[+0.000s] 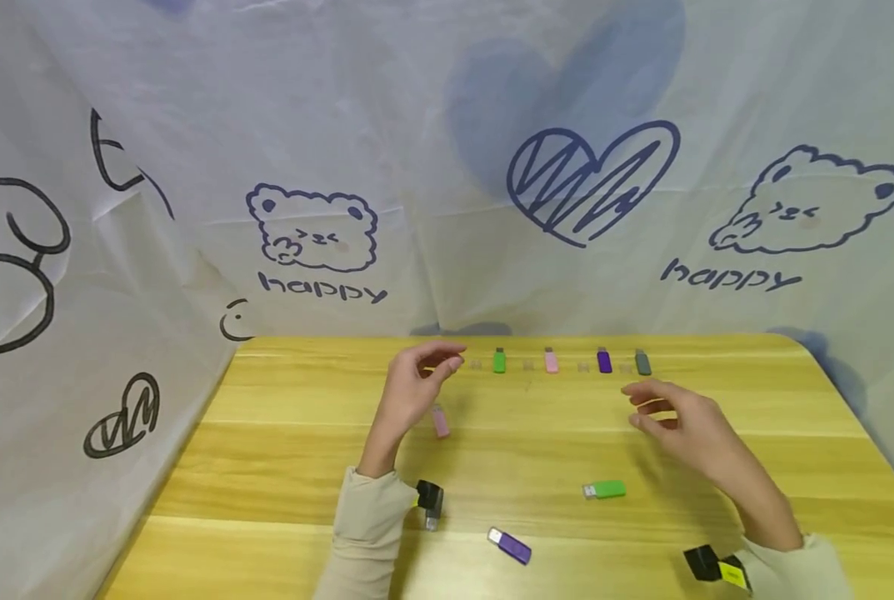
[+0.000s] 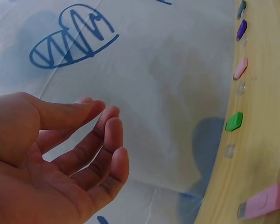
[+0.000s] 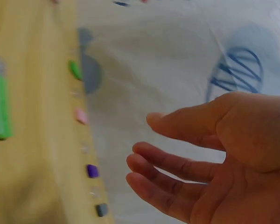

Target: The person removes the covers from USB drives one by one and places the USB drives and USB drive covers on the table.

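Observation:
My left hand hovers above the table's back left, fingers loosely bent and nothing between them. A pink USB flash drive lies just below it. Over the right side hangs my right hand, relaxed, thumb apart from the fingers, holding nothing. Along the back edge stand in a row a green flash drive, a pink one, a purple one and a grey one. Nearer lie another green flash drive, a purple one and a grey one, partly hidden by the left wrist camera.
Small transparent pieces sit between the drives of the back row. The wooden table ends at a pale cloth with drawn hearts and bears, hanging behind it and at the sides.

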Demonstrator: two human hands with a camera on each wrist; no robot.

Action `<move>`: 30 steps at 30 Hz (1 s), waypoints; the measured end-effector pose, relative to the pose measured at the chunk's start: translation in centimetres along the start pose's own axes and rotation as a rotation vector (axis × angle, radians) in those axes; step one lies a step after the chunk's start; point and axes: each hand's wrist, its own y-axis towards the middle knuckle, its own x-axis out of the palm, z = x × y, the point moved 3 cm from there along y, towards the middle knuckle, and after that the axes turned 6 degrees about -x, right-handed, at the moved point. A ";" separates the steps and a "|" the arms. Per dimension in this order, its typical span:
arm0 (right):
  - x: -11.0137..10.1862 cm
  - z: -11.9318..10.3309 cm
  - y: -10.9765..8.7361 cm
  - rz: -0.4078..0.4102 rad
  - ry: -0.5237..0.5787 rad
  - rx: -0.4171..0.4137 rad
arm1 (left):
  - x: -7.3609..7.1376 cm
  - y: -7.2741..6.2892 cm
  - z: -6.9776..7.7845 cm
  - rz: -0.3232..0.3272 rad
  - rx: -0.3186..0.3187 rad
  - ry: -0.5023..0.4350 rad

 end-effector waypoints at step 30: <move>7.2 -0.4 -3.1 -0.375 -0.045 -0.138 | -1.1 -0.2 -0.4 -0.065 -0.034 -0.003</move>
